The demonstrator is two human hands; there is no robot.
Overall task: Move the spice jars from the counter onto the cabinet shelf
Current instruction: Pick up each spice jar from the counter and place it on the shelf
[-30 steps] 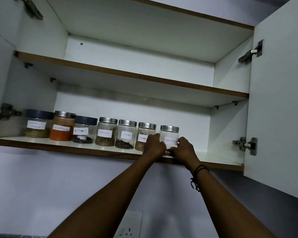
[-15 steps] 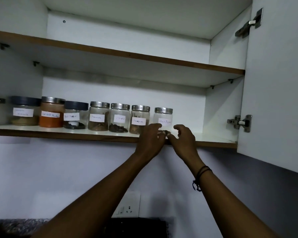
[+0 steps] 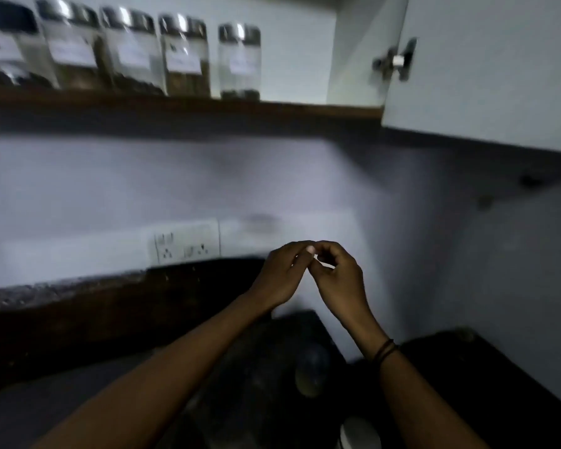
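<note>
Standing open at upper right: white cabinet door (image 3: 486,69). Sitting in a blurred row on the cabinet shelf (image 3: 175,103): labelled spice jars (image 3: 239,61). Hovering below, fingertips touching, loosely curled, holding nothing: left hand (image 3: 280,277), right hand (image 3: 337,278). Circling the right wrist: black band (image 3: 384,350).

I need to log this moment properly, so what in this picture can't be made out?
Head view only:
- Jar labels: motion blur, unreadable.
- Leftmost jar: cut off by the frame's left edge.
- Counter: too dark to tell what stands on it.
- Left hand and right hand: fingertips meet; anything pinched between them is hidden.
</note>
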